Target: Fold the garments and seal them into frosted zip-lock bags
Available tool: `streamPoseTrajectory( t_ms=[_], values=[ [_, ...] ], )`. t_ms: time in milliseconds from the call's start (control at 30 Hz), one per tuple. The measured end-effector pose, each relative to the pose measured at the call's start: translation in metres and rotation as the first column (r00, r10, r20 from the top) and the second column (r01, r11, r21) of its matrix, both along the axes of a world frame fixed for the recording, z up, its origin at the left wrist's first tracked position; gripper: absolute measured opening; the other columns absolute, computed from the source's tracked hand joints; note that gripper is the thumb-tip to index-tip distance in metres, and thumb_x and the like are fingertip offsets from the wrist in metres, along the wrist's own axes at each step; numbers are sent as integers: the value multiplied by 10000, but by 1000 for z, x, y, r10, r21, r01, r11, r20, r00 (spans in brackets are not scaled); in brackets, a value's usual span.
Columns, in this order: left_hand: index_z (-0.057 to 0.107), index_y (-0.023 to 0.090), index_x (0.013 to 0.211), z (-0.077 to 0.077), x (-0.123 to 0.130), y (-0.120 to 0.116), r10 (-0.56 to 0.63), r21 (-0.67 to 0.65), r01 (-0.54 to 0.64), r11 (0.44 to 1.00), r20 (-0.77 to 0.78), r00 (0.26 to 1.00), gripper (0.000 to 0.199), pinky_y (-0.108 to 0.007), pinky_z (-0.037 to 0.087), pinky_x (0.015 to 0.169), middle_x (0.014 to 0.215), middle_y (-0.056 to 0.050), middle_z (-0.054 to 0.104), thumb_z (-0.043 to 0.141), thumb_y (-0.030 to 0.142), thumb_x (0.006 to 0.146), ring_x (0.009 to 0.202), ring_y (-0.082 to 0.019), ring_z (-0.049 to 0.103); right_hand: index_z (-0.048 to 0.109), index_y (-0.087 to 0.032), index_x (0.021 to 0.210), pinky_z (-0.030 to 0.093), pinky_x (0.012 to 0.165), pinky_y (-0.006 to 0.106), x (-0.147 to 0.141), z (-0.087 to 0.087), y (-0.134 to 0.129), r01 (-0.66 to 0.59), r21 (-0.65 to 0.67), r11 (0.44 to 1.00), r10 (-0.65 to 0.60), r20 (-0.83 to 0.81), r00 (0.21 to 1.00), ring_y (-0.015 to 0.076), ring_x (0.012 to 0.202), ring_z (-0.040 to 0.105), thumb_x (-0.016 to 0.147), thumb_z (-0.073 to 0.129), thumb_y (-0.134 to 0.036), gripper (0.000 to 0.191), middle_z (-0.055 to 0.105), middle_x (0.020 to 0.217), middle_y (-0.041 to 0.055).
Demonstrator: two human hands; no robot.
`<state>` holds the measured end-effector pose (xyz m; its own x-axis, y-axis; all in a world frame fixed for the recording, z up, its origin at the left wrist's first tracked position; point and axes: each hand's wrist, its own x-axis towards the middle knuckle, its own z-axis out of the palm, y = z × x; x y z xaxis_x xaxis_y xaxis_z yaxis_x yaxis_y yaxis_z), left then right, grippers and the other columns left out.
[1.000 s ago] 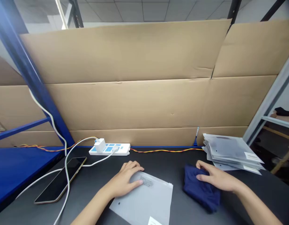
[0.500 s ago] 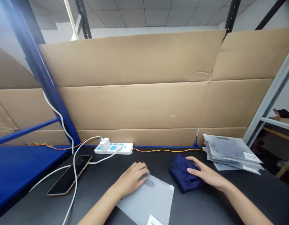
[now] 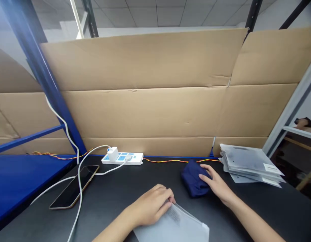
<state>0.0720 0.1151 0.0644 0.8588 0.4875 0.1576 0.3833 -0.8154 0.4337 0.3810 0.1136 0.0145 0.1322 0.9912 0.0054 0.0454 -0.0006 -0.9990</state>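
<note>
Nearest, at the middle of the black bench (image 3: 150, 176), lies a clear zip bag (image 3: 185, 228), cut off by the near edge of the view. Small dark print shows near its far left corner, and the white slider sits at the right end of its zip edge. The left hand (image 3: 155, 205) is closed on that far left corner, fingers curled and bunched at the zip edge.

Farther and to the right, a folded navy cloth (image 3: 193, 178) rests on the bench, apart from the bag. The right hand (image 3: 212, 183) grips the cloth's right side, thumb on top and fingers at the far side.

On the left lies a phone (image 3: 66, 196), a white cable (image 3: 79, 198) passing over it. Beyond, a white power strip (image 3: 138, 159) carries a cube charger (image 3: 113, 154) and a second plug. At far right is an uneven stack of clear bags (image 3: 248, 163). Red and yellow wires (image 3: 167, 161) run along the bench's far edge, below a cardboard wall (image 3: 155, 112) between a blue post (image 3: 50, 80) and a grey post (image 3: 287, 112).
</note>
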Motion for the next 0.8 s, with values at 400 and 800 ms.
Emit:
streamPoseTrajectory(
  t_ms=[400, 800],
  values=[
    [506, 219, 947, -7, 7, 6, 41, 225, -15, 974, -112, 993, 96, -278, 403, 779, 877, -9, 609, 457, 139, 970, 817, -180, 551, 487, -329, 1243, 470, 1005, 386, -52, 6, -18, -11, 15, 1000, 15, -240, 971, 234, 1159, 605, 807, 729, -455, 514, 638, 1235, 28],
    [510, 229, 885, -26, 4, 18, 138, 141, -143, 980, 46, 989, 149, -330, 373, 855, 821, 27, 613, 533, 331, 991, 777, -168, 535, 460, -337, 1254, 555, 684, 344, -77, 19, -39, -252, -109, 961, 197, -363, 911, 230, 951, 646, 790, 713, -358, 529, 589, 1225, 30]
  ],
)
